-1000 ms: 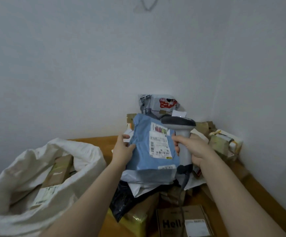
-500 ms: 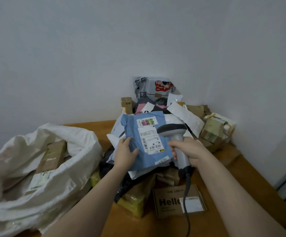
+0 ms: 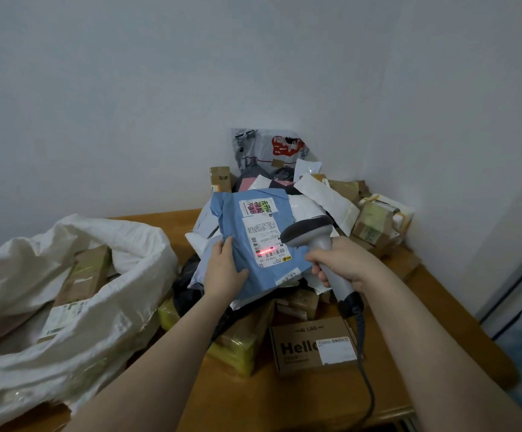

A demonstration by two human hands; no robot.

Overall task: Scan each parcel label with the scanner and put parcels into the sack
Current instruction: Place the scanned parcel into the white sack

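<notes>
Head view: the left hand [image 3: 223, 271] grips the lower left edge of a blue parcel [image 3: 237, 232], thumb on its face, fingers hidden behind; the parcel is held tilted above the pile [image 3: 325, 194] in the corner of the worktop [image 3: 284, 400]; the right hand [image 3: 343, 263] is wrapped round the handle of the scanner [image 3: 319, 241], whose head points at the label [image 3: 264, 235]; a red line [image 3: 265, 251] glows across the barcode; the cable [image 3: 367, 385] trails down toward the near edge; the sack [image 3: 97, 322] lies open at left, with a box [image 3: 85, 275] inside; a box printed "Hello" [image 3: 294, 347] lies flat beneath the scanner.
</notes>
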